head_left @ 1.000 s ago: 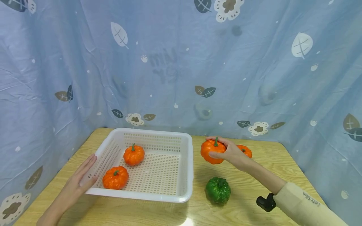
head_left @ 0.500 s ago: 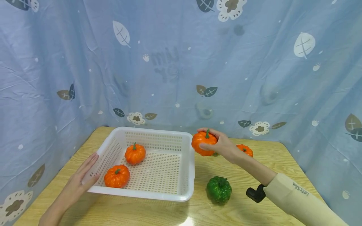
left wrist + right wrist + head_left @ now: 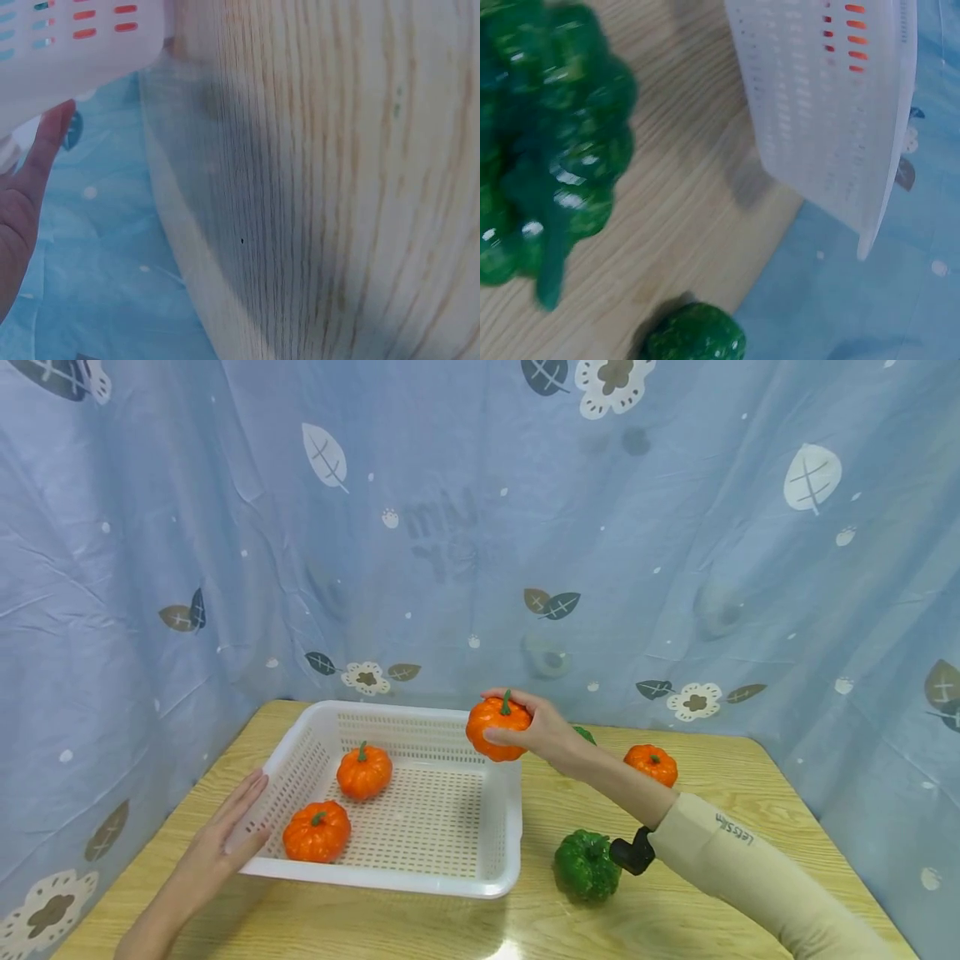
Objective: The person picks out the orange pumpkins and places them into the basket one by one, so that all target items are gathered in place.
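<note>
In the head view the right hand (image 3: 542, 729) grips an orange pumpkin (image 3: 497, 727) by its sides, green stem up, held above the basket's right back corner. The left hand (image 3: 206, 858) rests with extended fingers on the left rim of the white basket (image 3: 390, 883). Inside the basket, toward its left, sit two orange pumpkins, one at the back (image 3: 364, 773) and one nearer the front (image 3: 318, 833). The left wrist view shows part of the left hand (image 3: 28, 199) beside the basket (image 3: 90, 75). The right hand and its pumpkin are outside the right wrist view.
Right of the basket, a green pumpkin (image 3: 588, 865) sits near the front of the wooden table (image 3: 720, 827). Another green one (image 3: 585, 735) is partly hidden behind the right forearm, and an orange pumpkin (image 3: 651, 765) lies farther right. A blue patterned curtain (image 3: 450, 527) surrounds the table.
My right hand has carried its orange pumpkin left and slightly up, from beside the basket to over its right back corner. A green pumpkin behind the arm has come into view. The left hand stays on the rim.
</note>
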`<state>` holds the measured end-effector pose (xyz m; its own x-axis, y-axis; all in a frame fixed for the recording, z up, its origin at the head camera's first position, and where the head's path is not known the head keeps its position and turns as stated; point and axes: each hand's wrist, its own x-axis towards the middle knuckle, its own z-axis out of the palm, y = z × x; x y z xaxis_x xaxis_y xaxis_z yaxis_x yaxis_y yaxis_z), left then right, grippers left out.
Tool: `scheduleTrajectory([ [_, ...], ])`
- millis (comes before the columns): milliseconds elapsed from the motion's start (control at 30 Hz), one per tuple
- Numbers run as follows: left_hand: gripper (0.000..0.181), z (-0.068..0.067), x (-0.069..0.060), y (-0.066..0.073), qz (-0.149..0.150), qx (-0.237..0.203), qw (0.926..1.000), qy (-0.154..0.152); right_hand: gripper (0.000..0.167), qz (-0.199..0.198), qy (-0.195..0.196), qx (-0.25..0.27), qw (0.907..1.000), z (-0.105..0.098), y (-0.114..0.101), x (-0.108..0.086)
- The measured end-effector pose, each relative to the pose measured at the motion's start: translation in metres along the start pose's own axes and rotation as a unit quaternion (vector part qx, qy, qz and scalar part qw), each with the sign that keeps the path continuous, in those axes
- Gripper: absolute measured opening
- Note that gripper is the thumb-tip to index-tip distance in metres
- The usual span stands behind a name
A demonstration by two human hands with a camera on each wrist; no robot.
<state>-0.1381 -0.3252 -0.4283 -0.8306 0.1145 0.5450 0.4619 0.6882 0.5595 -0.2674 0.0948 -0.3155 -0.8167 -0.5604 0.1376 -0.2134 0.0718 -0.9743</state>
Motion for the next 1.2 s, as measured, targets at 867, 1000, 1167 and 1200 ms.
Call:
scheduleTrajectory([
  [867,0.065,0.0,-0.001,0.003,-0.043,0.003,0.9989,-0.017,0.057,0.017,-0.049,-0.041,0.9978,0.041,0.033,0.049],
  [1000,0.065,0.0,-0.001,0.002,-0.037,0.008,0.9992,-0.011,0.059,0.017,-0.054,-0.058,0.9967,0.044,0.039,0.051],
  [1167,0.065,-0.001,-0.001,0.002,-0.026,0.006,0.9996,-0.004,0.06,0.003,-0.062,-0.068,0.9957,0.044,0.05,0.054],
  [1200,0.065,-0.001,-0.001,0.002,-0.026,0.005,0.9997,-0.005,0.06,-0.002,-0.065,-0.069,0.9955,0.043,0.053,0.055],
])
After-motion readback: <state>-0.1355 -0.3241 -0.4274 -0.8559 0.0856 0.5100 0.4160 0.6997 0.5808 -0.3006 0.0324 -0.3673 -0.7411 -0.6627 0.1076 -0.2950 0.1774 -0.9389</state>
